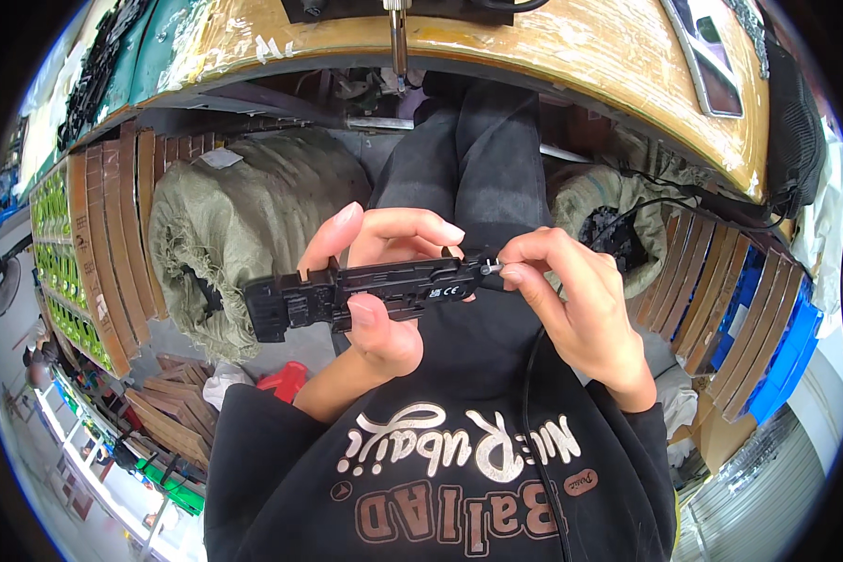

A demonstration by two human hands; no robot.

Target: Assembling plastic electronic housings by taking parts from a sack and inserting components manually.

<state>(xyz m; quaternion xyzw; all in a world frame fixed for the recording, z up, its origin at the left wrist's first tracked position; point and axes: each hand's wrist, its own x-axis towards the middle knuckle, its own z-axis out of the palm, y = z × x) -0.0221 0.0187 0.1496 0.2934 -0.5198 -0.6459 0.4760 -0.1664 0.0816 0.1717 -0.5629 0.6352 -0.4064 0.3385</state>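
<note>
My left hand (391,345) grips a long black plastic housing (384,286) with ribs, slots and small raised tabs, held level above my lap. Its thumb presses on the near side while the fingers curl over the far side. At the housing's right end, my right hand (585,309) pinches a small silvery piece (492,268) between thumb and forefinger. That piece touches or nearly touches the housing; whether it is fixed to it I cannot tell. A thin black cord (528,393) runs down past my right hand over my shirt.
Ahead is a worn wooden bench (590,56) with a phone-like device (712,80) on it. A metal-shafted tool (399,47) points down over its edge. Woven sacks (281,187) stand either side of my legs, with stacked cardboard (112,244) beyond.
</note>
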